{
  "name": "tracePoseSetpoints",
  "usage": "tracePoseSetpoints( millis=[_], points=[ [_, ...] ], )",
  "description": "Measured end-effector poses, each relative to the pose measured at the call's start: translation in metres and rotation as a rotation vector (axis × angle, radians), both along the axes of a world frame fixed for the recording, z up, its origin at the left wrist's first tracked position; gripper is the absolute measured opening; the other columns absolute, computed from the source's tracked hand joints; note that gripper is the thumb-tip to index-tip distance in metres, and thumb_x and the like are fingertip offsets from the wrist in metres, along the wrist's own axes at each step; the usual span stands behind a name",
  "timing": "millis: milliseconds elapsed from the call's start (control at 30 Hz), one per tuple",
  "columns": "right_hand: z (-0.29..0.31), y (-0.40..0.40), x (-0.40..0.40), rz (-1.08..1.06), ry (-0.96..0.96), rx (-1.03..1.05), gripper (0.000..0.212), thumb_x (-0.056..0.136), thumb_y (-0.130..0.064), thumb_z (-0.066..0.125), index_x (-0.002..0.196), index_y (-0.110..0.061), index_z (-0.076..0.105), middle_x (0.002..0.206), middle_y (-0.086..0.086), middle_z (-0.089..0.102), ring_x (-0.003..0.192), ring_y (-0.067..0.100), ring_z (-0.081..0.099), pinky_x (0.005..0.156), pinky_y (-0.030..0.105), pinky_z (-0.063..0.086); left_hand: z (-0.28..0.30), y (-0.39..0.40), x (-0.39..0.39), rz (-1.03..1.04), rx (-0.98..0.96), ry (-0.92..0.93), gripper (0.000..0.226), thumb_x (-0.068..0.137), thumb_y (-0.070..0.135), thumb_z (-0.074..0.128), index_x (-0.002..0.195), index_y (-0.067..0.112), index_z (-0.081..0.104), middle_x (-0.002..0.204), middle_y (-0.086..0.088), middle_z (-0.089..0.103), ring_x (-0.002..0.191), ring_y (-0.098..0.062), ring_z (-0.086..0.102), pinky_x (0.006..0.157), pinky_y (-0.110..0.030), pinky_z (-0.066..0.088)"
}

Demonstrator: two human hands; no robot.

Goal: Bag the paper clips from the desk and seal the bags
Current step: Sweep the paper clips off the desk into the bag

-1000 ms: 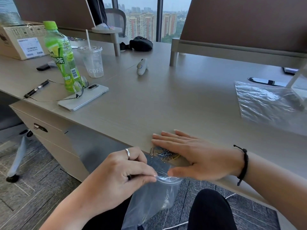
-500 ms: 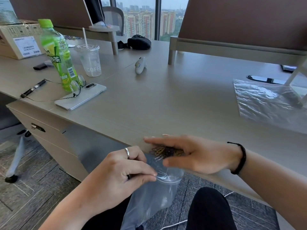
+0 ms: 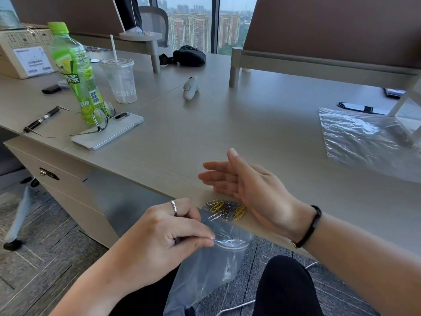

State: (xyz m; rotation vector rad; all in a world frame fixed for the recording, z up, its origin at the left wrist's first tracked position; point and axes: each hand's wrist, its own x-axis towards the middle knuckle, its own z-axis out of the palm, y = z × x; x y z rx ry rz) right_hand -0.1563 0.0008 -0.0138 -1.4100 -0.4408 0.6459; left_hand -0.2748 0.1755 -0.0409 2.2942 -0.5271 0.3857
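Note:
A small heap of yellow and silver paper clips (image 3: pixel 225 209) lies at the very front edge of the desk (image 3: pixel 250 124). My right hand (image 3: pixel 246 185) stands on its edge just behind the clips, fingers straight and apart, holding nothing. Below the desk edge hangs a clear plastic bag (image 3: pixel 211 272), its mouth open right under the clips. My left hand (image 3: pixel 164 233) pinches the bag's rim.
More clear bags (image 3: pixel 364 137) lie flat at the right. At the left are a green tea bottle (image 3: pixel 75 71), a plastic cup with straw (image 3: pixel 120 80), glasses on a phone (image 3: pixel 107 131) and a pen (image 3: pixel 41 119). A white device (image 3: pixel 190 87) sits mid-desk.
My right hand, which lay flat over the clips and dragged them toward the edge, has lifted and turned on its side, uncovering the heap. The left hand keeps its hold on the bag.

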Motion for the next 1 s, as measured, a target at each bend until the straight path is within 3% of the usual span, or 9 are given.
tracePoseSetpoints(
  millis=[133, 333, 533, 733, 900, 1000],
  points=[
    [0.001, 0.014, -0.009, -0.02, 0.024, 0.014, 0.058, 0.098, -0.049, 0.036, 0.119, -0.004, 0.065, 0.111, 0.013, 0.074, 0.108, 0.022, 0.069, 0.104, 0.041, 0.048, 0.002, -0.001, -0.001, -0.003, -0.001, -0.005, 0.009, 0.088, 0.033, 0.074, 0.093, 0.03, 0.081, 0.082, 0.009, 0.061, 0.069, -0.014, 0.064, 0.057, -0.032, 0.05],
    [0.003, 0.022, -0.016, -0.008, 0.075, 0.023, 0.062, 0.099, -0.05, 0.034, 0.118, -0.001, 0.065, 0.112, 0.02, 0.072, 0.109, 0.029, 0.068, 0.103, 0.044, 0.048, 0.006, -0.002, -0.002, -0.007, 0.007, -0.026, 0.009, 0.088, 0.031, 0.074, 0.091, 0.027, 0.081, 0.082, 0.009, 0.062, 0.071, -0.01, 0.063, 0.059, -0.03, 0.05],
    [-0.002, 0.019, -0.021, 0.042, 0.159, 0.042, 0.076, 0.078, -0.066, 0.043, 0.117, -0.006, 0.067, 0.112, 0.017, 0.073, 0.109, 0.029, 0.068, 0.102, 0.04, 0.049, 0.007, -0.001, -0.003, -0.004, 0.008, -0.019, 0.008, 0.087, 0.031, 0.074, 0.09, 0.028, 0.081, 0.081, 0.01, 0.06, 0.07, -0.008, 0.062, 0.059, -0.027, 0.05],
    [-0.006, 0.015, -0.026, 0.086, 0.182, 0.029, 0.083, 0.073, -0.075, 0.046, 0.12, -0.011, 0.066, 0.115, 0.017, 0.072, 0.113, 0.033, 0.066, 0.1, 0.04, 0.051, 0.007, -0.001, -0.004, -0.005, -0.005, 0.006, 0.011, 0.087, 0.033, 0.072, 0.09, 0.028, 0.082, 0.083, 0.008, 0.063, 0.074, -0.011, 0.066, 0.061, -0.031, 0.052],
    [0.005, 0.003, -0.023, 0.056, 0.122, 0.034, 0.071, 0.078, -0.064, 0.045, 0.122, -0.011, 0.065, 0.113, 0.018, 0.072, 0.108, 0.03, 0.069, 0.101, 0.042, 0.05, 0.009, 0.001, -0.007, -0.007, 0.016, 0.004, 0.009, 0.088, 0.033, 0.073, 0.091, 0.029, 0.081, 0.082, 0.009, 0.06, 0.07, -0.011, 0.063, 0.059, -0.029, 0.049],
    [0.01, -0.007, -0.017, 0.041, -0.018, -0.016, 0.057, 0.081, -0.054, 0.053, 0.119, -0.013, 0.065, 0.107, 0.017, 0.074, 0.103, 0.03, 0.07, 0.098, 0.044, 0.052, 0.011, 0.003, -0.011, 0.001, 0.025, 0.009, 0.008, 0.087, 0.033, 0.074, 0.09, 0.03, 0.081, 0.083, 0.013, 0.06, 0.068, -0.009, 0.063, 0.059, -0.026, 0.049]
  ],
)
